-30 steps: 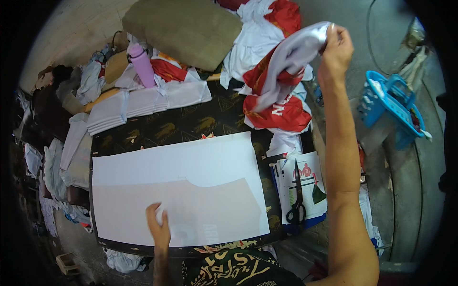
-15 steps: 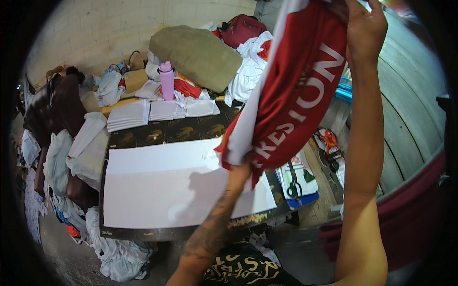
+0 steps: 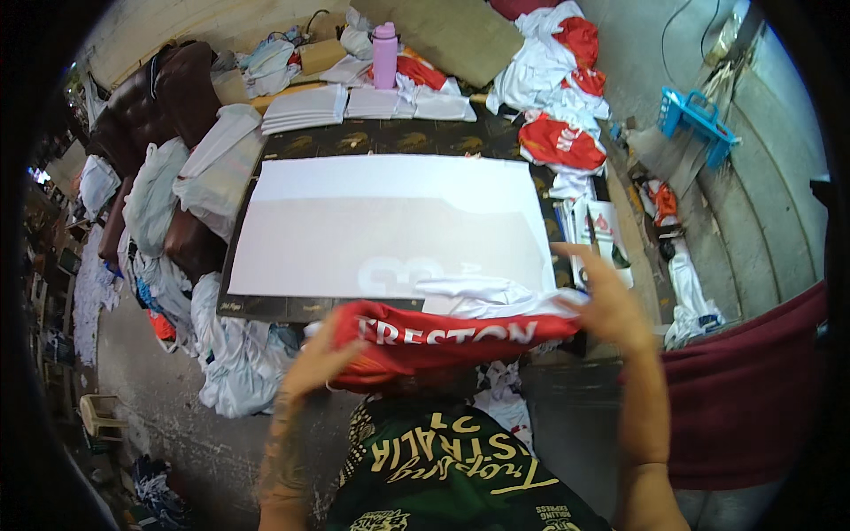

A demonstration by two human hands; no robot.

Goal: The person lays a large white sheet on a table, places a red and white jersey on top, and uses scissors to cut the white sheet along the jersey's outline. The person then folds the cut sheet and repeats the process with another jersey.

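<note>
A red-and-white garment with white lettering (image 3: pixel 443 350) is stretched sideways along the near edge of the dark tabletop (image 3: pixel 270 306). My left hand (image 3: pixel 314 358), slightly blurred, grips its left end. My right hand (image 3: pixel 602 296) is at the other end, thumb against the cloth and forefinger raised. Behind the garment lies a large white sheet (image 3: pixel 372 221), with faint shapes showing through. Dark-handled scissors (image 3: pixel 591 234) rest on printed papers at the table's right side, partly hidden.
White folded stacks (image 3: pixel 301 111) and a pink bottle (image 3: pixel 384 57) line the back. Red-and-white garments (image 3: pixel 562 142) heap at back right. A bag-laden brown sofa (image 3: pixel 159 93) stands left, a blue basket (image 3: pixel 695 124) right, maroon cloth (image 3: pixel 744 398) lower right.
The garment has come down from high on the right to lie horizontally before me. My left hand has moved to its left end and my right hand has lowered. The view has shifted.
</note>
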